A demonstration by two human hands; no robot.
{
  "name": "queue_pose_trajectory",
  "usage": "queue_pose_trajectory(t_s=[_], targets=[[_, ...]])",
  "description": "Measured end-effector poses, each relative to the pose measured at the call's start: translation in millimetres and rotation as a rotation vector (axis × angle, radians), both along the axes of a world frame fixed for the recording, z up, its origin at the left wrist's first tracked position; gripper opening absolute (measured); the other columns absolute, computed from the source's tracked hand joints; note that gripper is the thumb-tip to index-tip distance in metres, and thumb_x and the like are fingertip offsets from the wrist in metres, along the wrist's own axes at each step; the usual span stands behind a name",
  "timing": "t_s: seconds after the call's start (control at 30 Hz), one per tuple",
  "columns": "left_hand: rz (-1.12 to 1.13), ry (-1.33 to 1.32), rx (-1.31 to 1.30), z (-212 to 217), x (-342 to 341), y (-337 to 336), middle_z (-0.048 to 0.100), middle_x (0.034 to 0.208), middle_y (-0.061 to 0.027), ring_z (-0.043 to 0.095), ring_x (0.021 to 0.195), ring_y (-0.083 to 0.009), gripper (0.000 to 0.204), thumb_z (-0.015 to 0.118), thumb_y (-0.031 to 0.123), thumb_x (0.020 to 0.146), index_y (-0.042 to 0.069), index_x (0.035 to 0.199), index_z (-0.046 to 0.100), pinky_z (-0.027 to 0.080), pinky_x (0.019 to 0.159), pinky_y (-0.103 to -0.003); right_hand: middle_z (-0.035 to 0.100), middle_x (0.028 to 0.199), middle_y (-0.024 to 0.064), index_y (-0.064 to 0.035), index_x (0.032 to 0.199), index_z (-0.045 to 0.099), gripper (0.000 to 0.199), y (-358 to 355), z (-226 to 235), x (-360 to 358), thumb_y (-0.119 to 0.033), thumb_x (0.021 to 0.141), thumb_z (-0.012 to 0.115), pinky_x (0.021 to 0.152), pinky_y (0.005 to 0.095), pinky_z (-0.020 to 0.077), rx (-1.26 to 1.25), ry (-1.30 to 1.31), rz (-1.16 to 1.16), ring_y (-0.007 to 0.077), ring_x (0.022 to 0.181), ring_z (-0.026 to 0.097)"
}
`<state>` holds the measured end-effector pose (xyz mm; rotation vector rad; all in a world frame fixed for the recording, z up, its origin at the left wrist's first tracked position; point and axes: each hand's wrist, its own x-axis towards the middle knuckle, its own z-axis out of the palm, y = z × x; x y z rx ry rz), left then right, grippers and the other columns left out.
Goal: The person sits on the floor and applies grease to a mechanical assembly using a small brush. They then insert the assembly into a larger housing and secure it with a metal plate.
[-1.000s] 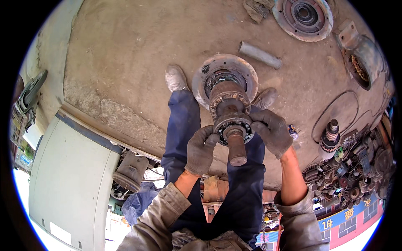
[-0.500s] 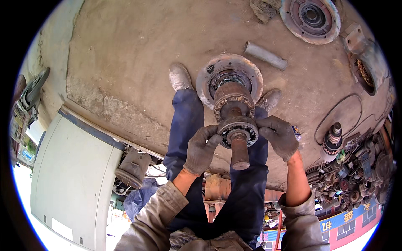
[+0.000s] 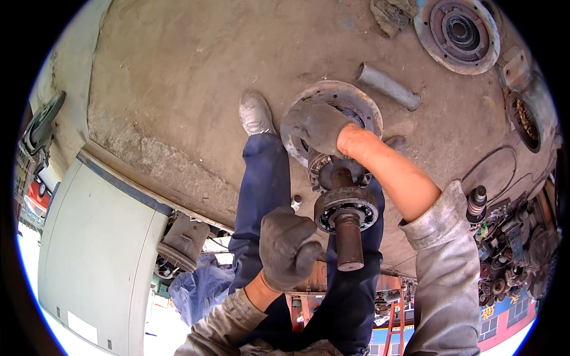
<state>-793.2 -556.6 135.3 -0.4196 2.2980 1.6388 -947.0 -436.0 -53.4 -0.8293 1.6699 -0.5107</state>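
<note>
A greasy shaft (image 3: 349, 243) with a ball bearing (image 3: 346, 210) around it stands between my legs, its bare end toward me. Farther down the shaft is a ribbed rotor-like part, partly covered by my right arm. A round metal flange (image 3: 371, 113) lies at its far end. My right hand (image 3: 317, 127), in a dark glove, is over the flange with its fingers curled; what they grip, if anything, is hidden. My gloved left hand (image 3: 289, 249) is closed in a fist left of the bearing, apart from it. Just beyond this fist shows a small pale metal end (image 3: 296, 202).
A metal pipe (image 3: 389, 86) lies on the ground beyond the flange. Another round flange (image 3: 457, 35) and a rag (image 3: 392, 15) are at the far right. Used parts (image 3: 510, 255) are heaped at right, near a second shaft (image 3: 476, 204). A pale cabinet (image 3: 101, 243) stands left.
My right hand has left the bearing's right side and reached away across the shaft to the flange. My left hand has come off the bearing, moved nearer me and closed into a fist.
</note>
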Motion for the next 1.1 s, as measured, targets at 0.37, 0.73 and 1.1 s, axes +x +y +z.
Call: queue_pose_trajectory(t_s=[0.37, 0.73, 1.1], targets=[[-0.392, 0.242, 0.167, 19.4, -9.6, 58.2, 0.066, 0.099, -0.0021, 0.062, 0.089, -0.0232, 0.043, 0.078, 0.045, 0.079, 0.012, 0.105, 0.072, 0.054, 0.086, -0.040, 0.062, 0.142, 0.0140, -0.0125, 0.130, 0.070, 0.033, 86.4, -25.9, 29.3, -0.022, 0.105, 0.052, 0.118, 0.0459, 0.0399, -0.182, 0.169, -0.449, 0.0341, 0.136, 0.054], [-0.274, 0.291, 0.150, 7.3, -4.0, 73.4, 0.057, 0.078, 0.0000, 0.058, 0.073, -0.0196, 0.036, 0.079, 0.037, 0.077, 0.008, 0.097, 0.074, 0.051, 0.070, -0.035, 0.071, 0.118, 0.0173, -0.0113, 0.114, 0.075, 0.025, -28.5, -43.9, 38.2, -0.016, 0.098, 0.056, 0.097, 0.0473, 0.0521, -0.284, -0.099, 0.385, 0.0367, 0.109, 0.068], [-0.255, 0.318, 0.143, -1.9, -5.9, 71.1, 0.055, 0.073, 0.0005, 0.059, 0.067, -0.0177, 0.031, 0.078, 0.033, 0.079, 0.006, 0.095, 0.074, 0.050, 0.067, -0.034, 0.070, 0.124, 0.0158, -0.0086, 0.118, 0.073, 0.026, 72.1, -61.9, 19.8, -0.012, 0.096, 0.061, 0.101, 0.0492, 0.0504, -0.052, 0.361, -0.175, 0.0361, 0.121, 0.064]])
